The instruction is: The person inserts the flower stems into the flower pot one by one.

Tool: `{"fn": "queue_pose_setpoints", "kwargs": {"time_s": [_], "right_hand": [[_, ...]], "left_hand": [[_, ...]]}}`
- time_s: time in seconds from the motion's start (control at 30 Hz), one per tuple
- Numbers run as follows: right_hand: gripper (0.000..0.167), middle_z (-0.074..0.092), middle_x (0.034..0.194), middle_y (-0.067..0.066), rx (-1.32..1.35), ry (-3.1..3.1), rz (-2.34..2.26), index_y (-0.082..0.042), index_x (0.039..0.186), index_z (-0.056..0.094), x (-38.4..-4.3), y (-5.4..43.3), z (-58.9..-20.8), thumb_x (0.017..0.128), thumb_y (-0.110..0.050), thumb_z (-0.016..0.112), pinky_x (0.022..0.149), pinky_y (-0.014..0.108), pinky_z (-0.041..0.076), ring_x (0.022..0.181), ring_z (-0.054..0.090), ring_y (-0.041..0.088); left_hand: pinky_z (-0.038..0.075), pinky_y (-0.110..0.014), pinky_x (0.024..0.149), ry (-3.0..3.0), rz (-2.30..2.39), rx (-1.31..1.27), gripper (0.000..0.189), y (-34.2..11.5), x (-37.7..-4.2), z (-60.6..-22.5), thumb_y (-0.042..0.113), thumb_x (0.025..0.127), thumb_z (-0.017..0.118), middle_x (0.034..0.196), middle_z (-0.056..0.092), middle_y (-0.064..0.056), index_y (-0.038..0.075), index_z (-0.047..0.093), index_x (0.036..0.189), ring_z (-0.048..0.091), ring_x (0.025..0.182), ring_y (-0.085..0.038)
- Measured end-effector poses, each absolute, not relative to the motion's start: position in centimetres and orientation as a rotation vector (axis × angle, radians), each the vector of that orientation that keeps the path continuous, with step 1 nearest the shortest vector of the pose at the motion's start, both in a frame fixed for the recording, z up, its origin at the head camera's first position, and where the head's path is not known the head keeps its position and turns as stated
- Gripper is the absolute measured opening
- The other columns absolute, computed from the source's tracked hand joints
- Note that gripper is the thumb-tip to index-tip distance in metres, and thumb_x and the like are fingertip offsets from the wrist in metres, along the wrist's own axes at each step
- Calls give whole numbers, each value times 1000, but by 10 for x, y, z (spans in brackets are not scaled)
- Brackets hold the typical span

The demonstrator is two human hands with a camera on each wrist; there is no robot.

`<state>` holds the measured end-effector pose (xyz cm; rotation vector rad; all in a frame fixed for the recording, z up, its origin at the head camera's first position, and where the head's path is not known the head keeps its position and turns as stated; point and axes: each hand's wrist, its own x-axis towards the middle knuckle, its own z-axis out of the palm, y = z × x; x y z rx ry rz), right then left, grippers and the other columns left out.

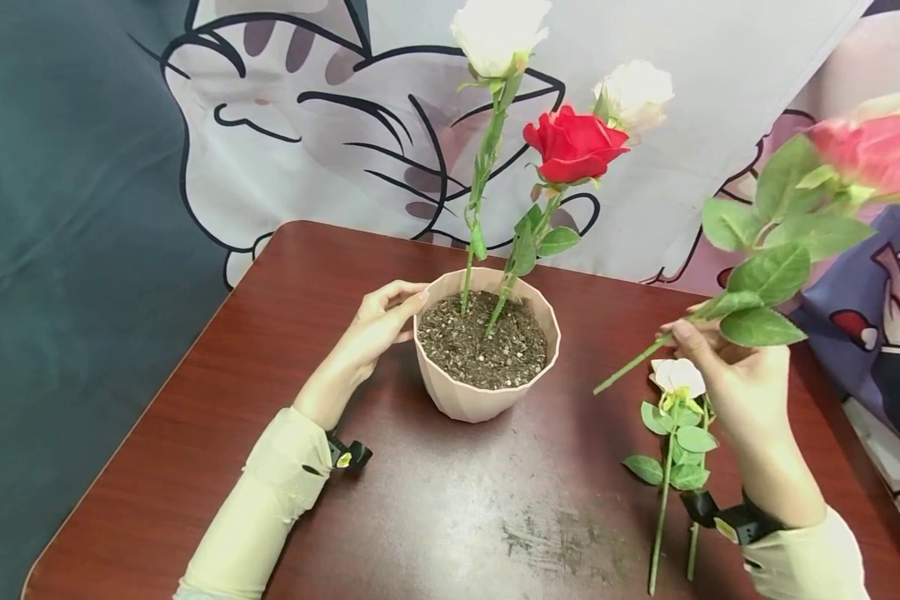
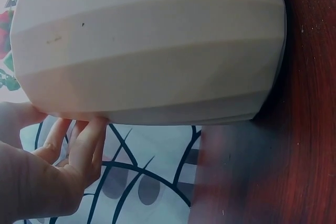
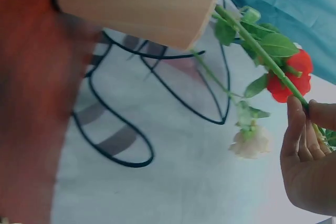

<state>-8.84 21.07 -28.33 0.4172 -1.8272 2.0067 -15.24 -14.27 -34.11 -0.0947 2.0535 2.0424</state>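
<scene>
A pale pink faceted flower pot (image 1: 465, 402) filled with dark soil (image 1: 487, 358) stands on the table. A tall white rose (image 1: 498, 37) and a red rose (image 1: 576, 146) stand upright in it, with another whitish rose (image 1: 636, 96) behind the red one. My left hand (image 1: 378, 321) rests against the pot's left side, thumb and fingertips on the outer wall near the rim. Right of the pot, my right hand (image 1: 746, 383) pinches the stem of a pink-red rose (image 1: 873, 154) between thumb and fingers. That rose is raised and tilted, its bare stem end pointing down toward the pot.
A white rose (image 1: 678, 379) lies on the brown table (image 1: 217, 400) by my right forearm, another green stem (image 1: 692, 550) beside it. Behind the table hangs a cat-print cloth (image 1: 285, 175), with a dark green cloth (image 1: 75, 208) at the left.
</scene>
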Motion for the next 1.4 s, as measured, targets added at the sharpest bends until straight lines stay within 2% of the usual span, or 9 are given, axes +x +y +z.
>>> {"fn": "queue_pose_setpoints", "kwargs": {"time_s": [0.3, 0.43, 0.6, 0.7, 0.87, 0.97, 1.17, 1.27, 1.4], "right_hand": [[16, 69, 76, 16, 537, -1567, 2014, 11, 94, 58, -121, 178, -273, 79, 14, 64, 62, 24, 52, 68, 67, 21], [20, 69, 77, 10, 543, -1608, 1936, 8, 96, 59, -135, 163, -285, 79, 8, 69, 67, 22, 52, 71, 67, 16], [12, 68, 76, -4, 473, -1785, 1764, 1, 92, 65, -146, 150, -299, 81, 6, 67, 67, 16, 48, 73, 64, 6], [6, 66, 78, -11, 422, -1898, 1610, 4, 86, 67, -152, 146, -310, 81, 7, 67, 66, 14, 46, 77, 62, 3], [5, 63, 79, -8, 366, -1965, 1454, 3, 79, 66, -156, 142, -325, 80, 8, 67, 60, 12, 42, 70, 58, -2], [9, 61, 78, -9, 371, -1959, 1462, 0, 84, 64, -155, 141, -332, 80, 8, 67, 60, 12, 42, 67, 57, -2], [21, 63, 76, 10, 433, -1980, 1301, 9, 95, 59, -155, 135, -344, 77, 10, 69, 69, 13, 43, 74, 56, -7], [21, 62, 74, 21, 468, -1982, 1264, 11, 93, 57, -154, 131, -344, 75, 14, 68, 69, 11, 41, 74, 53, -11], [19, 60, 70, 24, 518, -1999, 1266, 13, 90, 55, -146, 124, -335, 75, 15, 66, 67, 10, 40, 72, 51, -12]], "left_hand": [[49, -38, 87, 2061, 2028, -79, 32, -139, -153, -339, 25, 95, 56, 121, 56, -10, 12, 57, 124, 55, 107, -18], [49, -36, 86, 2056, 2036, -65, 32, -137, -154, -341, 24, 95, 56, 120, 57, -10, 12, 58, 124, 55, 104, -17], [49, -36, 85, 2057, 2041, -63, 31, -136, -154, -340, 24, 94, 56, 119, 58, -10, 12, 58, 123, 55, 105, -18], [49, -37, 85, 2056, 2049, -69, 31, -137, -154, -339, 24, 94, 56, 118, 58, -9, 12, 58, 123, 55, 106, -19], [50, -35, 84, 2069, 2044, -72, 31, -136, -153, -338, 25, 95, 56, 117, 58, -8, 13, 58, 123, 56, 101, -15], [49, -33, 82, 2077, 2034, -70, 31, -136, -153, -339, 25, 95, 56, 116, 58, -8, 14, 58, 123, 55, 98, -14], [49, -34, 83, 2087, 2036, -82, 31, -137, -153, -341, 25, 94, 57, 116, 58, -8, 14, 59, 122, 56, 100, -15], [49, -35, 84, 2087, 2044, -95, 31, -139, -153, -342, 26, 94, 57, 117, 58, -8, 14, 59, 123, 56, 104, -16], [49, -34, 83, 2084, 2049, -110, 31, -141, -152, -343, 27, 94, 57, 117, 58, -8, 14, 59, 123, 55, 102, -15]]}}
